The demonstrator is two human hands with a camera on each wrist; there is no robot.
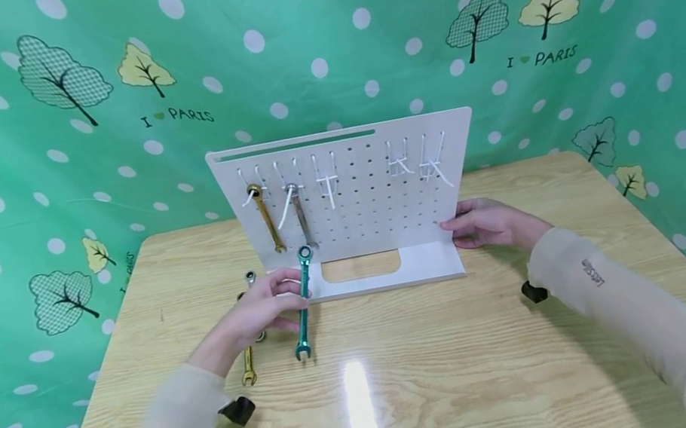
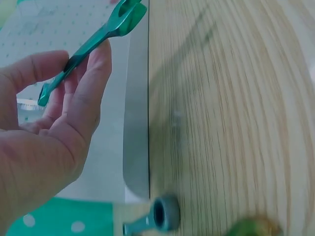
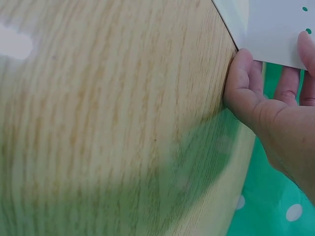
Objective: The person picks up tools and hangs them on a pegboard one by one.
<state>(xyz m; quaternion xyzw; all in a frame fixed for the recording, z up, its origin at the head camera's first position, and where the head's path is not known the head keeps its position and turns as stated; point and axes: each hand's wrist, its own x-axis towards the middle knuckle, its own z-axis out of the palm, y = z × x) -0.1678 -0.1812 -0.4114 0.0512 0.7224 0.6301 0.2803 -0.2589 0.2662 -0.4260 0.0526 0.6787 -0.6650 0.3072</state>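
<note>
My left hand pinches a green combination wrench between thumb and fingers, in front of the white pegboard's left side. Its ring end points up toward the board and its open end hangs lower, toward me; the left wrist view has that wrench above the board's base edge. At the lower right edge of the pegboard, my right hand holds on, thumb on the front face and fingers behind. A gold wrench and a silver wrench hang from the two leftmost hooks.
Another gold wrench and a silver one, partly covered by my left hand, lie on the wooden table. White hooks without tools stick out at the middle and right of the board. A green dotted curtain hangs behind.
</note>
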